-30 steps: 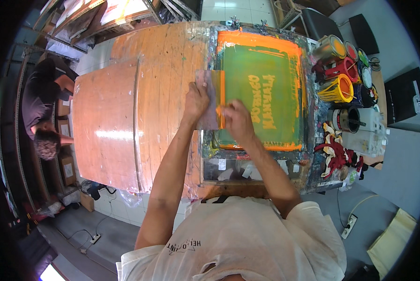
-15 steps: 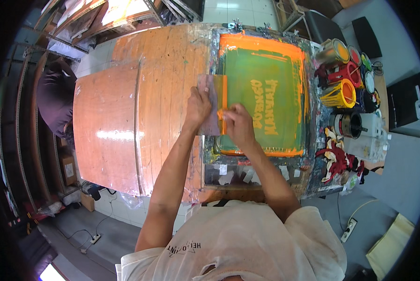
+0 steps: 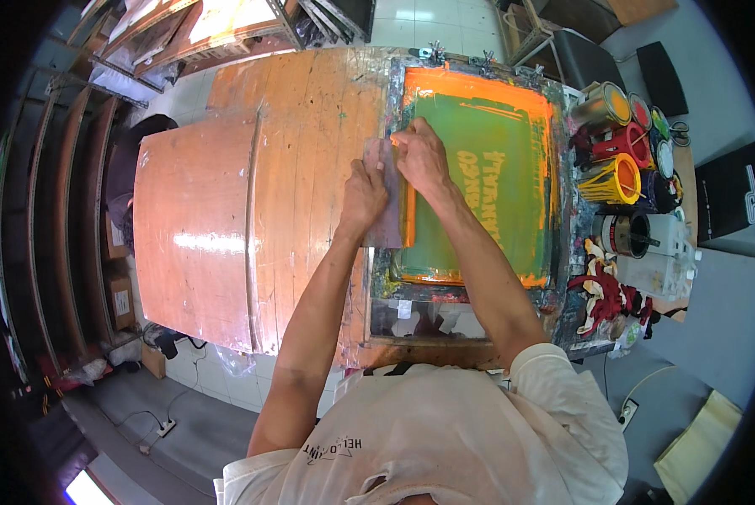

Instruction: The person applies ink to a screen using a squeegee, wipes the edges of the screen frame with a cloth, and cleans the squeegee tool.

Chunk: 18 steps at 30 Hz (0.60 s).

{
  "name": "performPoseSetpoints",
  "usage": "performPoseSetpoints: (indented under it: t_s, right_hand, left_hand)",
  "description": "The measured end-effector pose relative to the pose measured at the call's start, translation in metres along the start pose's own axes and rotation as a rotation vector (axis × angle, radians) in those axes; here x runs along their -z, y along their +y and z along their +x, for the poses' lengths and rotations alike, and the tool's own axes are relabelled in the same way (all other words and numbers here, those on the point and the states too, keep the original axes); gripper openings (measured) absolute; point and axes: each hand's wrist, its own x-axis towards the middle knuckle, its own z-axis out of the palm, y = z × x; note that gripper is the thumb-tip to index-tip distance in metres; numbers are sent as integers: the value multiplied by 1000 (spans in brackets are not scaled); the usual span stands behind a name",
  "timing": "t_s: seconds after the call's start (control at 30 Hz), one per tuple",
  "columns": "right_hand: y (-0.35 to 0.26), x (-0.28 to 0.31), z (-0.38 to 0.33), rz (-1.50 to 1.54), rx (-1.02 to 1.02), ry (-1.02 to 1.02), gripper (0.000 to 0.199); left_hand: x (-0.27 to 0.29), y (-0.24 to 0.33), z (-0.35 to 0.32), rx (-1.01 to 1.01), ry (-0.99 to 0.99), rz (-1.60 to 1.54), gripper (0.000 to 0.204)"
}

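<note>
squeegee (image 3: 388, 227): flat, purple-grey, in the left hand, with orange ink (image 3: 409, 220) along the edge toward the right hand.
left hand (image 3: 364, 200): closed on the squeegee, fingers bent over its flat face.
right hand (image 3: 421, 156): farther from the body than the left, fingers curled in at the squeegee's far end; whether they pinch anything, i cannot tell.
screen (image 3: 512, 139): green mesh with yellowish lettering, below and to the right of the right hand, partly covered by that forearm; orange streaks line its border.
clamps (image 3: 432, 53): beyond both hands, along the screen's far edge.
desk (image 3: 306, 160): wooden, to the left of the hands, with a glossy brown board (image 3: 194, 189) farther left.
right of the hands: a yellow tub (image 3: 626, 178), a red tub (image 3: 632, 145), a black can (image 3: 626, 235) and crumpled rags (image 3: 606, 290).
far left of the hands: a person in dark clothing (image 3: 128, 172), mostly hidden, beside shelves (image 3: 72, 210).
</note>
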Motion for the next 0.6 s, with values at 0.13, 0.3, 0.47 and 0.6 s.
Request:
performPoseSetpoints:
  t_s: [0.13,0.3,0.47,0.6]
  right_hand:
    - [-10,1,-24,51,67,-3,21]
    - [7,0,11,136,9,133,11]
    - [-25,22,-63,286,-112,115,12]
    - [-53,41,-143,347,-142,60,9]
  left_hand:
    - [6,11,-2,30,19,-30,43]
    - [12,24,-7,94,-9,-47,45]
    - [10,14,-3,79,7,-58,47]
    - [8,16,-5,21,55,-50,44]
